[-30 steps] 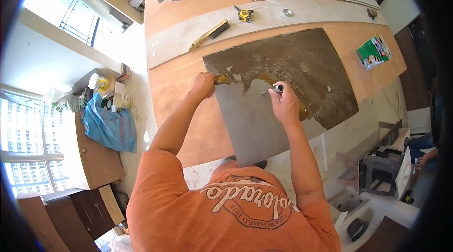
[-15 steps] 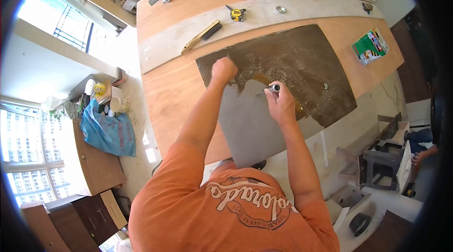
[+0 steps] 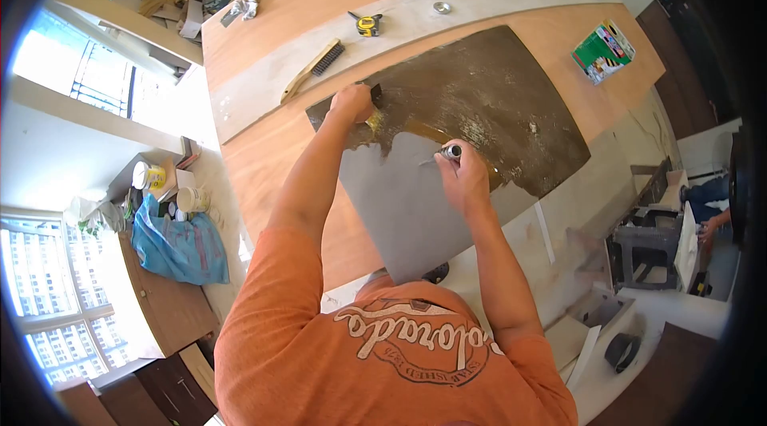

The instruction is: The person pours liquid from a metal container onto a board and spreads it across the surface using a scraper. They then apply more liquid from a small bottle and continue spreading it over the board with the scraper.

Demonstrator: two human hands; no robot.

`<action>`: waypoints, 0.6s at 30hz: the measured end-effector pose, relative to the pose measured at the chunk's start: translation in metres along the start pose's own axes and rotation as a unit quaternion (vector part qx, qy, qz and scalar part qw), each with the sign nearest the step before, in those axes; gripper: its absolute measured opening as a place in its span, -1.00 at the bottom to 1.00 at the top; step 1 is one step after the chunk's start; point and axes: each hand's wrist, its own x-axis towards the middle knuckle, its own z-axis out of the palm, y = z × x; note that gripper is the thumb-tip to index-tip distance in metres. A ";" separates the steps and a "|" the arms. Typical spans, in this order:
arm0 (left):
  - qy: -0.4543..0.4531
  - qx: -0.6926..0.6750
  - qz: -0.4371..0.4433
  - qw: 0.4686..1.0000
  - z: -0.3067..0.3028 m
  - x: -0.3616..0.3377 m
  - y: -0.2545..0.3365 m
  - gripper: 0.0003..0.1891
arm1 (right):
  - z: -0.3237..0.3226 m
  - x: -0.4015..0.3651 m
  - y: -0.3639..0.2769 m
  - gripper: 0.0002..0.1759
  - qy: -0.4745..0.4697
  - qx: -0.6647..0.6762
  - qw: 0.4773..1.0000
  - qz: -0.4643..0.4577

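A large grey sheet (image 3: pixel 403 214) lies on the wooden table, its far part coated with a wet brown layer (image 3: pixel 511 91). Over the coated left edge, my left hand (image 3: pixel 351 103) is closed on a dark flat spreader (image 3: pixel 376 94). Yellowish liquid (image 3: pixel 374 119) shows just below those fingers. My right hand (image 3: pixel 467 178), closed too, grips a small tool with a round metal-capped end (image 3: pixel 452 152); its kind is not clear. That hand is over the ragged border between bare grey and brown coating.
Beyond the sheet, a pale board (image 3: pixel 264 106) carries a wire brush (image 3: pixel 313 68), a yellow tape measure (image 3: pixel 367 24) and a small round metal lid (image 3: pixel 442 7). A green printed container (image 3: pixel 603 52) is at the right. Another person's hand (image 3: pixel 709 228) shows at far right.
The view has shifted, so the table appears further left. My left hand has turned, and the dark spreader in it now shows with yellowish liquid below. My right hand keeps its tool.
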 end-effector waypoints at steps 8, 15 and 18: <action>-0.013 0.007 0.036 0.999 0.009 -0.010 0.018 -0.75 | -0.013 -0.042 0.006 -0.73 0.020 -0.007 0.999 0.036; -0.067 0.044 0.161 0.984 0.018 -0.053 0.074 -0.77 | -0.010 -0.033 0.005 -0.75 0.027 -0.030 0.999 -0.002; -0.005 0.096 0.221 0.970 0.012 -0.024 0.066 -0.78 | -0.009 -0.030 0.007 -0.73 0.031 -0.011 0.999 -0.004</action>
